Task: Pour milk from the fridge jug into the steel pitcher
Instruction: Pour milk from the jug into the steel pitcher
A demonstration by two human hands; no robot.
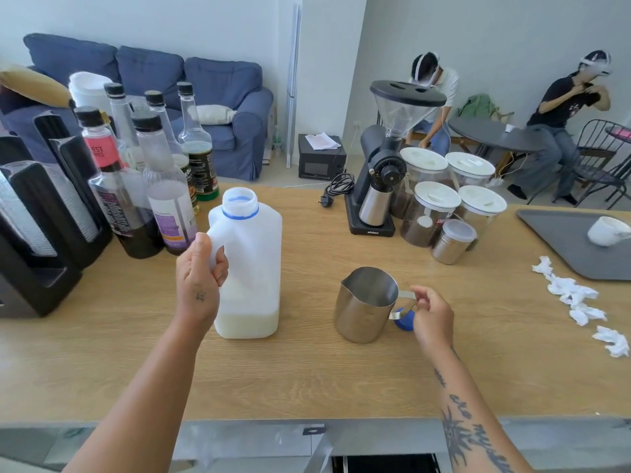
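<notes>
Jug (251, 264) uncapped (little milk) | left hand (199, 273) grips handle | right hand (432, 317) pinches pitcher (367, 303) handle

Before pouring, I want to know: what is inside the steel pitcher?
The steel pitcher shows only bare steel inner wall near its rim; no milk is visible. Its bottom is hidden by the near wall.

One milk jug (251, 268). One steel pitcher (367, 303). One blue cap (404, 320). Six tall bottles (160, 186). Four white-lid jars (432, 213). One small steel tin (452, 240). One coffee grinder (386, 158). One white cup (607, 230). One grey tray (560, 244). Two hands: left hand (199, 278), right hand (432, 317). Crumpled paper bits (577, 302): too jumbled to count.
</notes>
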